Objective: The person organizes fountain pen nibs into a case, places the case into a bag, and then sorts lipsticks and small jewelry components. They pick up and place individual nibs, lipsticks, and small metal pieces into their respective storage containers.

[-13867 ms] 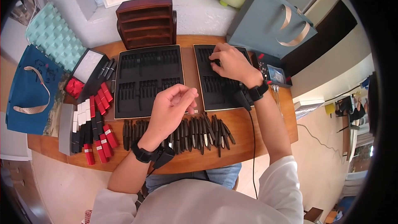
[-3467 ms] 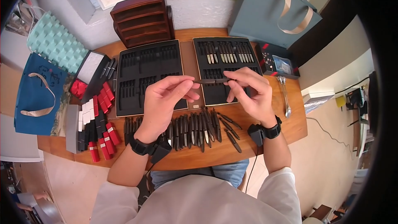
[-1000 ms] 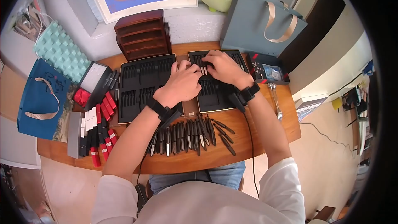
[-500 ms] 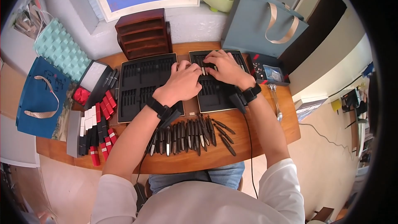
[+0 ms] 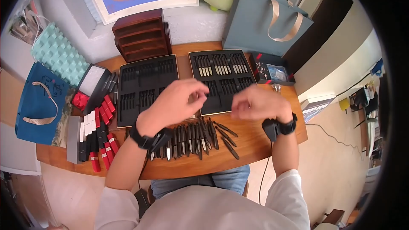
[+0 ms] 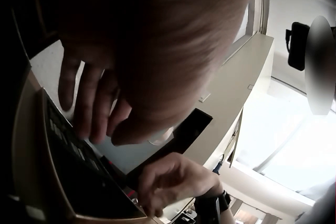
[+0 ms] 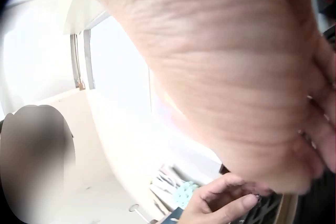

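My left hand (image 5: 172, 104) hovers between the two black trays and the table's front, fingers loosely bent, holding nothing visible. Apart from it, my right hand (image 5: 262, 104) hangs blurred in motion near the right tray's (image 5: 219, 76) lower right corner, its fingers loosely curled, nothing seen in them. Slim dark pen-like sticks with pale tips (image 5: 223, 69) fill the upper slots of that tray. The left tray (image 5: 147, 77) has rows of dark slots and no pale tips. A row of loose pen-like sticks (image 5: 191, 140) lies along the front, partly behind the left forearm.
Red boxes (image 5: 104, 108), white boxes (image 5: 89, 121) and a blue gift bag (image 5: 40, 106) stand left. A wooden shelf (image 5: 142, 36) is at the back. Right of it are a grey gift bag (image 5: 264, 23), a small black box (image 5: 272, 68) and metal spoons (image 5: 277, 87).
Both hands have lifted off the right tray and drawn back toward the body, the right one also moving right. Pale-tipped sticks in the upper slots are now uncovered.
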Motion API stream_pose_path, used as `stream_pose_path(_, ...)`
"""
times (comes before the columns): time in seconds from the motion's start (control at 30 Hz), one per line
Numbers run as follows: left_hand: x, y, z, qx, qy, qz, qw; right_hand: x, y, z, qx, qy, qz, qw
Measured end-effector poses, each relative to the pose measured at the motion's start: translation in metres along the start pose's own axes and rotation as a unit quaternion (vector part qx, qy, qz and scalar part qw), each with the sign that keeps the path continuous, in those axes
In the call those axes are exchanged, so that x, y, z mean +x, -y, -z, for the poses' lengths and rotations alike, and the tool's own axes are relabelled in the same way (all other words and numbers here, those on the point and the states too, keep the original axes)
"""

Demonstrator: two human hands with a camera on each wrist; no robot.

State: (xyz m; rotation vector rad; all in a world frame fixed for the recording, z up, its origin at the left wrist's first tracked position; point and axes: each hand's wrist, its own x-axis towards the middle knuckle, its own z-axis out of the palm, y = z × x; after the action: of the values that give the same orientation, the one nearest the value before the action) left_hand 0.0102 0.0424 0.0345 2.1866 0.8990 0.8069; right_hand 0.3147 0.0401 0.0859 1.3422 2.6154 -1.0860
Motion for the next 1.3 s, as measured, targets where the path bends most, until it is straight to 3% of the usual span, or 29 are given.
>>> stream_pose_path(0.03, -0.008, 0.000, -0.008, -0.026, -0.016, -0.030, 0.999, -0.004, 0.001, -0.009, -0.014, 0.026, -0.005, 1.000)
stream_pose_path(0.1, -0.021, -0.008, -0.012, -0.046, 0.009, 0.008, 0.999, -0.009, 0.002, -0.030, -0.025, 0.051, -0.012, 0.998)
stream_pose_path(0.17, -0.029, -0.007, -0.018, -0.049, 0.014, 0.006, 0.999, -0.003, 0.001, -0.052, -0.112, 0.007, -0.044, 0.993)
stream_pose_path(0.3, -0.036, -0.001, -0.023, -0.080, -0.022, 0.034, 0.996, 0.009, 0.003, -0.055, -0.137, -0.002, -0.026, 0.990)
stream_pose_path(0.4, -0.040, 0.004, -0.027, -0.125, -0.072, 0.023, 0.989, 0.011, 0.011, -0.036, -0.114, -0.047, 0.042, 0.991)
stream_pose_path(0.47, -0.042, 0.008, -0.031, -0.156, -0.105, 0.009, 0.982, 0.017, 0.016, -0.025, 0.088, -0.110, 0.121, 0.983)
stream_pose_path(0.5, -0.044, 0.012, -0.034, -0.196, -0.099, 0.019, 0.976, 0.022, 0.014, -0.028, 0.113, -0.158, 0.158, 0.968)
stream_pose_path(0.57, -0.047, 0.012, -0.034, -0.232, -0.095, 0.032, 0.967, 0.032, 0.013, -0.039, 0.159, -0.196, 0.153, 0.955)
stream_pose_path(0.63, -0.048, 0.004, -0.035, -0.375, -0.132, 0.110, 0.911, 0.042, 0.005, -0.057, 0.214, -0.249, 0.168, 0.930)
stream_pose_path(0.8, -0.048, 0.001, -0.036, -0.413, -0.144, 0.118, 0.891, 0.042, -0.008, -0.076, 0.197, -0.246, 0.201, 0.927)
stream_pose_path(0.9, -0.049, 0.006, -0.037, -0.388, -0.154, 0.127, 0.900, 0.045, -0.004, -0.080, 0.212, -0.276, 0.203, 0.915)
stream_pose_path(0.97, -0.049, 0.006, -0.035, -0.396, -0.161, 0.158, 0.890, 0.046, -0.004, -0.081, 0.172, -0.340, 0.219, 0.898)
stream_pose_path(1.07, -0.050, 0.010, -0.032, -0.420, -0.171, 0.162, 0.877, 0.047, -0.011, -0.081, 0.162, -0.361, 0.238, 0.887)
stream_pose_path(1.3, -0.051, 0.009, -0.031, -0.430, -0.181, 0.119, 0.876, 0.047, -0.013, -0.081, 0.178, -0.366, 0.243, 0.881)
